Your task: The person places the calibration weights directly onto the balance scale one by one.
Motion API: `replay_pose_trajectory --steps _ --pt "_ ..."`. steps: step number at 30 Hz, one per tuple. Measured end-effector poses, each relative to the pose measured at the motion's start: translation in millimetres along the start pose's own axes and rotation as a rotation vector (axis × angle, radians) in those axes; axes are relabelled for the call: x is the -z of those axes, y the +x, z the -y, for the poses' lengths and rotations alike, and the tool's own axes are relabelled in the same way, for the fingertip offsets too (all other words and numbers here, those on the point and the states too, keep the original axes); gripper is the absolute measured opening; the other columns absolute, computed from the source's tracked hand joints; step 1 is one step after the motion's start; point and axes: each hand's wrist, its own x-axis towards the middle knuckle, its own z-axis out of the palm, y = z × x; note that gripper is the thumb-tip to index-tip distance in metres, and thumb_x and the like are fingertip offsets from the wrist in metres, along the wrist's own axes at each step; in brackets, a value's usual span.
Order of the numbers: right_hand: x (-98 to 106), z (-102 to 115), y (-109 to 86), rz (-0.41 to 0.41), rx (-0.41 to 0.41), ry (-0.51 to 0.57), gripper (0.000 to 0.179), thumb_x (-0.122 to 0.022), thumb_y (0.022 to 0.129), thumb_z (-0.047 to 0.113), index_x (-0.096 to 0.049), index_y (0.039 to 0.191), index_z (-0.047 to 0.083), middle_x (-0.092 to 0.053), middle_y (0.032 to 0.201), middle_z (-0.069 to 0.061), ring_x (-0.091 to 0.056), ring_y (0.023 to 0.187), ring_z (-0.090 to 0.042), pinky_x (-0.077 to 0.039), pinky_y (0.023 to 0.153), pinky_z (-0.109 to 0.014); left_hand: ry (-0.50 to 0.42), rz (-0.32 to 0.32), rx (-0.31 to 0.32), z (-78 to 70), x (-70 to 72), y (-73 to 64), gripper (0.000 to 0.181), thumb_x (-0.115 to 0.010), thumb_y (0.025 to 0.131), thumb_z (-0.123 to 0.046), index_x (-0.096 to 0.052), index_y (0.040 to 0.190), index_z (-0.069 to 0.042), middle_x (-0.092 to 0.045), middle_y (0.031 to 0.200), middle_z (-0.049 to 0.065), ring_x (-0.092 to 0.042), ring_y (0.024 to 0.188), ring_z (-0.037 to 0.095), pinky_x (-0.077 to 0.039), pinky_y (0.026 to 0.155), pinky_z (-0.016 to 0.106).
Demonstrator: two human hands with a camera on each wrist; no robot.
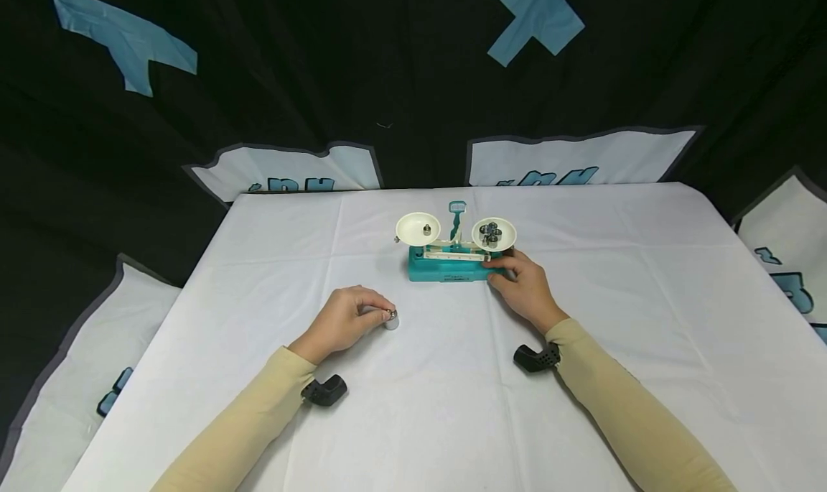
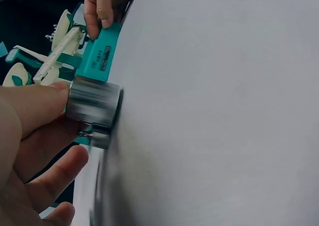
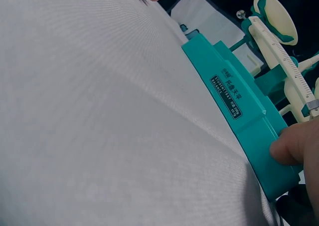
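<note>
My left hand (image 1: 352, 319) pinches a shiny metal weight (image 2: 94, 101) low over the tablecloth, thumb and fingertips at its top. A smaller metal piece (image 2: 101, 137) shows close beside that weight in the left wrist view. Ahead of it, the teal balance scale (image 1: 446, 269) faces me. My right hand (image 1: 526, 287) grips the right end of the scale's base, its thumb (image 3: 286, 146) against the front; the other fingers are mostly hidden. On the left pan (image 1: 410, 228) stands one small weight (image 1: 427, 230); several weights (image 1: 491, 235) crowd the right pan (image 1: 507, 228).
A white cloth (image 1: 452, 406) covers the table, with light creases. Dark curtains (image 1: 413, 82) with white and blue patches hang behind its far edge. Black wrist cameras (image 1: 324, 390) sit under both sleeves.
</note>
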Motion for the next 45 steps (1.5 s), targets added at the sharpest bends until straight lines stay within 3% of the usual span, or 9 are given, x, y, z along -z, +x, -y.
replay_pose_trajectory --steps 5,12,19,24,31,39,45 --pt "0 1 0.4 0.001 0.005 0.004 0.025 -0.065 0.093 0.005 -0.074 0.115 -0.002 -0.05 0.15 -0.025 -0.038 0.149 -0.045 -0.034 0.121 -0.056 0.024 -0.001 0.003 -7.0 8.5 4.9 0.01 -0.076 0.088 -0.008 -0.081 0.096 -0.011 -0.079 0.1 0.003 -0.07 0.102 0.022 -0.054 0.091 0.04" --pt "0 1 0.6 -0.005 0.006 0.0 0.025 -0.066 0.093 0.006 -0.075 0.115 -0.002 -0.05 0.15 -0.025 -0.038 0.148 -0.045 -0.036 0.12 -0.056 0.051 -0.031 0.006 -25.7 30.7 19.6 0.011 -0.075 0.09 -0.008 -0.08 0.099 -0.008 -0.079 0.102 0.008 -0.07 0.106 0.027 -0.054 0.098 0.049" --pt "1 -1 0.6 -0.004 -0.006 -0.01 0.025 -0.066 0.093 0.007 -0.074 0.115 -0.001 -0.049 0.152 -0.025 -0.037 0.149 -0.045 -0.036 0.12 -0.056 0.079 -0.063 0.075 -53.3 54.2 45.1 0.014 -0.072 0.093 -0.011 -0.08 0.104 -0.006 -0.078 0.109 0.012 -0.069 0.109 0.028 -0.053 0.095 0.047" --pt "1 -2 0.0 -0.006 -0.012 -0.01 0.025 -0.066 0.093 0.007 -0.074 0.115 -0.001 -0.05 0.151 -0.025 -0.038 0.149 -0.045 -0.036 0.12 -0.056 0.105 -0.084 0.072 -71.4 62.7 67.4 0.016 -0.07 0.095 -0.012 -0.079 0.107 -0.004 -0.078 0.109 0.012 -0.068 0.111 0.027 -0.051 0.094 0.045" --pt "0 1 0.6 -0.001 -0.019 -0.002 0.025 -0.066 0.093 0.008 -0.075 0.116 0.0 -0.048 0.153 -0.025 -0.037 0.149 -0.045 -0.036 0.12 -0.056 0.121 -0.09 0.104 -83.9 62.2 91.1 0.019 -0.068 0.097 -0.014 -0.078 0.11 -0.005 -0.077 0.113 0.011 -0.06 0.123 0.028 -0.047 0.106 0.05" --pt "-1 0 1.8 -0.013 -0.005 0.0 0.024 -0.067 0.092 0.006 -0.075 0.114 -0.001 -0.049 0.152 -0.026 -0.039 0.148 -0.045 -0.036 0.12 -0.056 0.136 -0.085 0.154 -78.0 50.2 114.9 0.02 -0.066 0.098 -0.015 -0.078 0.111 -0.006 -0.075 0.119 0.011 -0.06 0.118 0.028 -0.051 0.098 0.046" --pt "-1 -1 1.3 -0.018 0.005 -0.002 0.024 -0.068 0.092 0.006 -0.075 0.113 -0.001 -0.051 0.15 -0.025 -0.039 0.148 -0.044 -0.036 0.12 -0.056 0.148 -0.091 0.164 -72.1 42.3 122.5 0.02 -0.066 0.098 -0.014 -0.078 0.11 -0.005 -0.075 0.119 0.012 -0.058 0.116 0.029 -0.048 0.095 0.044"
